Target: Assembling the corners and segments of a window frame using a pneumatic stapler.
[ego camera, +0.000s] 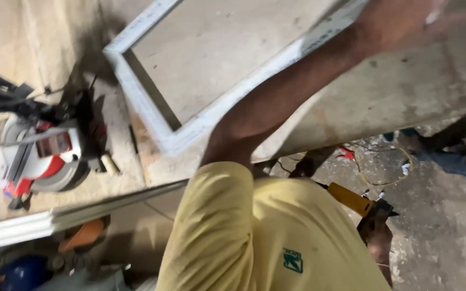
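Frame (190,102), a white rectangular one, lies flat on the dusty workbench (405,91) at about 11 o'clock in the head view, one corner pointing toward 9 o'clock. Reaching across it toward 1 o'clock is the left hand (400,21), blurred at the top edge; it hovers over or rests near the far rail of the frame, and I cannot tell whether its fingers are clenched or released. At 4 o'clock the right hand (378,234) hangs low beside the body, fingers wrapped around the dark grip of a tool (359,203) with a yellow body. At 9 o'clock a mitre saw (39,156) with red and white housing sits on the bench, well apart from the frame. A long white strip (55,218) runs from 8 o'clock toward the centre. The yellow shirt (254,237) fills 6 o'clock. Another person's foot (413,141) shows at 3 o'clock on the floor.
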